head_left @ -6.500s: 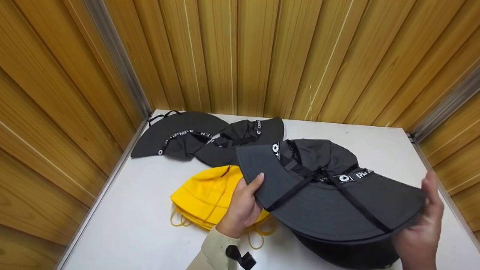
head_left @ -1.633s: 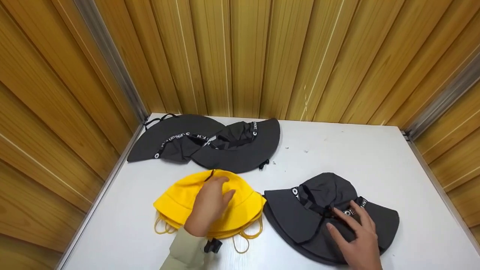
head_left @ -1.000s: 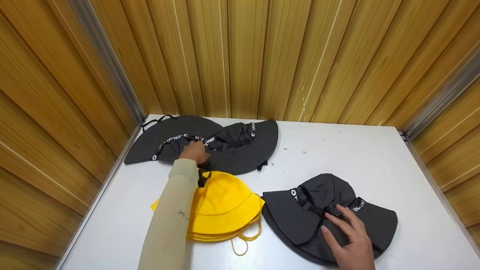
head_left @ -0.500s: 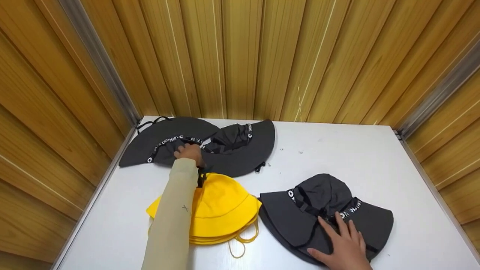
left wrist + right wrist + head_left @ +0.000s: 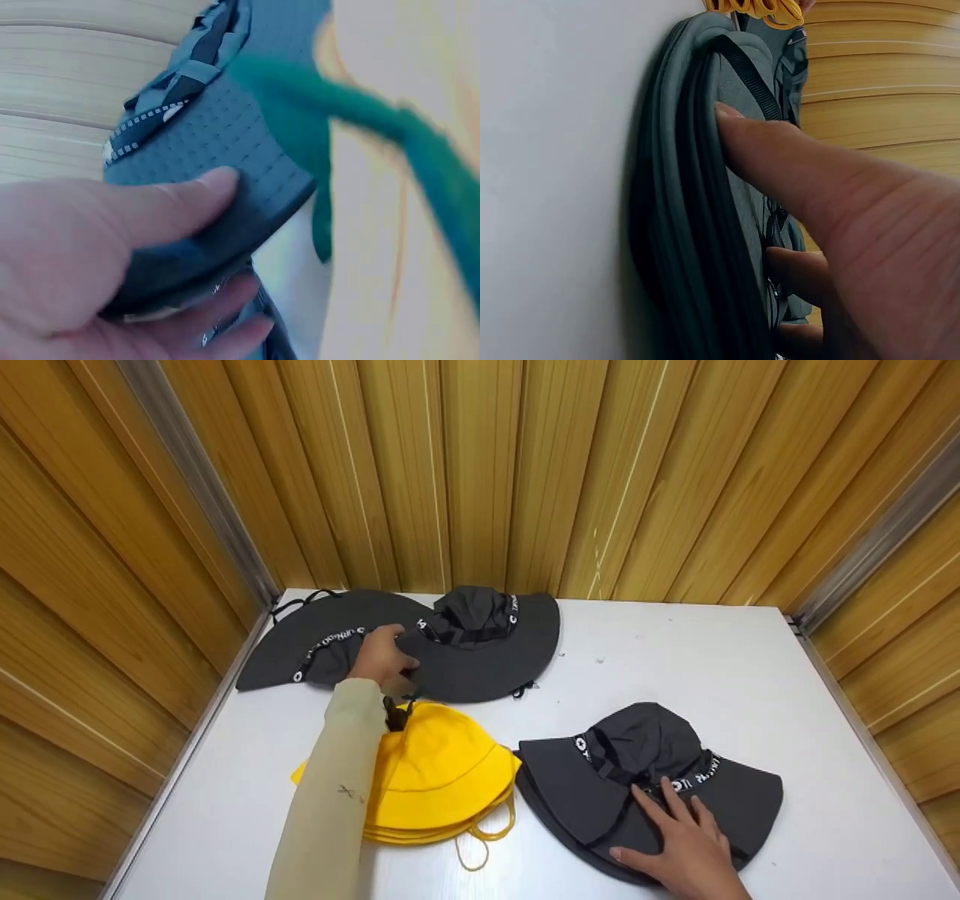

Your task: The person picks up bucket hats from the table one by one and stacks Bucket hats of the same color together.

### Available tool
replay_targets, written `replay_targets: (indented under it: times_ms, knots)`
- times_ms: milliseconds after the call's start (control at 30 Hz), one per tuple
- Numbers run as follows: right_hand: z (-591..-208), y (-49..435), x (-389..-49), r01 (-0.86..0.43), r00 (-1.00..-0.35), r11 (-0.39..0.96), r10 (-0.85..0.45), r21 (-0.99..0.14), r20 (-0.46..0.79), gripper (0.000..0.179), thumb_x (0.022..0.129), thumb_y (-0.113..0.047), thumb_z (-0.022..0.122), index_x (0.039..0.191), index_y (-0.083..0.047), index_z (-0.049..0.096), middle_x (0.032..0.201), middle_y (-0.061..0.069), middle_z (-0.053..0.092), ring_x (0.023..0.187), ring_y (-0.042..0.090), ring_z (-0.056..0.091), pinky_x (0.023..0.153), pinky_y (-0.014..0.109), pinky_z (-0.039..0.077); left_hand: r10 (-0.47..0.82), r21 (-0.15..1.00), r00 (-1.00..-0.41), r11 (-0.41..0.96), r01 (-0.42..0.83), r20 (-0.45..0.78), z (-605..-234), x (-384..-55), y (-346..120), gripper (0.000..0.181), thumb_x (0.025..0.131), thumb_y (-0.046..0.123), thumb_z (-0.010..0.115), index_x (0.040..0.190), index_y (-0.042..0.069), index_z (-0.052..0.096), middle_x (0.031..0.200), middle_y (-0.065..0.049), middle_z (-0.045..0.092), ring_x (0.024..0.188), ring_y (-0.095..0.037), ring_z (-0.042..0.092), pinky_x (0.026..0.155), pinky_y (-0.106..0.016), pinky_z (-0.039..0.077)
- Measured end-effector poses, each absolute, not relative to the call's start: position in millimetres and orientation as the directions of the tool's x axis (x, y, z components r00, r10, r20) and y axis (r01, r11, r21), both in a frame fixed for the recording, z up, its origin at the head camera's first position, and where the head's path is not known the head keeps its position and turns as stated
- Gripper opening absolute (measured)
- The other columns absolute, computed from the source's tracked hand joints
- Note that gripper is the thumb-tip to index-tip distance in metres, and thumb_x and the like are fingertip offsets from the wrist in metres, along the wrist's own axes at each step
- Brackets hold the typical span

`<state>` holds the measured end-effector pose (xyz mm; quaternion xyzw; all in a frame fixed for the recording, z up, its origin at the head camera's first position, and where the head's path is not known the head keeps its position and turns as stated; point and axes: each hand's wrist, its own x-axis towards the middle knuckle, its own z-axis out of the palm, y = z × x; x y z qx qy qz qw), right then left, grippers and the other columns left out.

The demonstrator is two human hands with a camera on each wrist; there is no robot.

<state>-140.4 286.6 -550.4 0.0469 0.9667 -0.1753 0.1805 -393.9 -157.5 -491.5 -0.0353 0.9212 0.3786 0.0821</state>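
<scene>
At the back left, two dark grey bucket hats overlap. My left hand (image 5: 377, 658) pinches the near left brim edge of the right-hand bucket hat (image 5: 487, 667); in the left wrist view the thumb lies on top of its brim (image 5: 225, 131), with fingers underneath. The other bucket hat (image 5: 330, 619) lies partly behind that hand. My right hand (image 5: 691, 851) rests, fingers spread, on a stack of dark grey bucket hats (image 5: 566, 787) at the front right. Layered brims (image 5: 682, 172) of this stack show in the right wrist view beside the thumb.
Between the grey hats sits a stack of yellow hats (image 5: 442, 787) with loose cords, partly covered by my left sleeve (image 5: 322, 802). The white table (image 5: 675, 660) is bounded by a wood-patterned back wall (image 5: 525, 472) and side walls.
The grey hats both hands held earlier now lie at front right. My left hand has reached over the yellow stack and taken a back hat's brim; that hat has shifted slightly away.
</scene>
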Motion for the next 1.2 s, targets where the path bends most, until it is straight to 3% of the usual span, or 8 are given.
replay_targets:
  times_ms: [100,200,300,367,533,700,800,1200]
  knots:
    - [-551,287,-140,0.16,-0.927,0.935,0.032,-0.315,-0.375,0.115,0.067,-0.09,0.065,0.16,-0.031,0.035,0.171,0.02,0.014,0.145,0.066,0.012,0.1,0.089,0.021,-0.008,0.831,-0.99,0.544,-0.12,-0.137,-488,-389,-155,0.046,0.088,0.005,0.079,0.131,0.005,0.064,0.131,-0.017,0.064,0.112,-0.029,0.065,0.099,-0.042,0.056]
    - [-550,287,-141,0.161,-0.929,0.932,0.032,-0.324,-0.37,0.115,0.066,-0.09,0.066,0.16,-0.031,0.036,0.171,0.02,0.016,0.145,0.066,0.013,0.099,0.089,0.022,-0.036,0.951,-0.987,0.264,-0.16,-0.156,-482,-384,-148,0.031,0.091,0.007,0.077,0.121,0.007,0.068,0.117,-0.012,0.066,0.098,-0.022,0.068,0.087,-0.035,0.062]
    - [-549,286,-143,0.166,-0.933,0.924,0.034,-0.344,-0.358,0.114,0.065,-0.086,0.071,0.159,-0.031,0.038,0.17,0.021,0.018,0.145,0.066,0.014,0.099,0.088,0.024,-0.048,0.989,-0.988,-0.013,-0.146,-0.147,-476,-378,-140,0.028,0.097,0.014,0.072,0.123,0.007,0.065,0.117,-0.01,0.066,0.101,-0.02,0.07,0.091,-0.036,0.061]
    - [-547,285,-144,0.173,-0.935,0.918,0.04,-0.356,-0.352,0.113,0.065,-0.084,0.074,0.158,-0.03,0.04,0.169,0.022,0.019,0.144,0.067,0.015,0.099,0.087,0.025,-0.038,0.99,-0.995,-0.111,-0.085,-0.089,-473,-374,-133,0.029,0.1,0.019,0.067,0.126,0.008,0.062,0.122,-0.01,0.066,0.108,-0.02,0.069,0.098,-0.037,0.059]
    - [-545,286,-146,0.186,-0.935,0.916,0.053,-0.357,-0.352,0.114,0.064,-0.081,0.077,0.158,-0.027,0.042,0.168,0.025,0.019,0.143,0.068,0.016,0.099,0.087,0.026,-0.006,0.992,-0.995,-0.081,0.099,0.099,-462,-359,-113,0.029,0.105,0.027,0.059,0.129,0.011,0.057,0.126,-0.007,0.065,0.118,-0.016,0.064,0.108,-0.034,0.052]
    - [-544,284,-147,0.184,-0.937,0.918,0.056,-0.351,-0.345,0.115,0.062,-0.082,0.078,0.157,-0.027,0.043,0.167,0.025,0.02,0.142,0.069,0.018,0.098,0.087,0.028,-0.037,0.973,-0.974,-0.057,0.225,0.223,-450,-341,-100,0.021,0.104,0.027,0.06,0.118,0.011,0.061,0.106,-0.007,0.068,0.1,-0.019,0.07,0.092,-0.032,0.059]
    - [-542,284,-148,0.184,-0.939,0.917,0.058,-0.354,-0.339,0.114,0.062,-0.081,0.079,0.156,-0.027,0.045,0.167,0.026,0.021,0.141,0.07,0.019,0.097,0.087,0.029,-0.065,0.955,-0.959,-0.092,0.282,0.277,-443,-330,-95,0.018,0.104,0.023,0.061,0.117,0.01,0.062,0.103,-0.005,0.068,0.096,-0.018,0.071,0.087,-0.03,0.061]
    - [-540,285,-149,0.204,-0.933,0.896,0.056,-0.394,-0.356,0.11,0.067,-0.079,0.078,0.156,-0.023,0.045,0.166,0.028,0.019,0.141,0.07,0.016,0.1,0.089,0.023,-0.106,0.868,-0.91,-0.272,0.415,0.402,-417,-285,-88,0.025,0.103,0.015,0.061,0.127,0.006,0.059,0.115,-0.005,0.067,0.105,-0.019,0.07,0.095,-0.033,0.059]
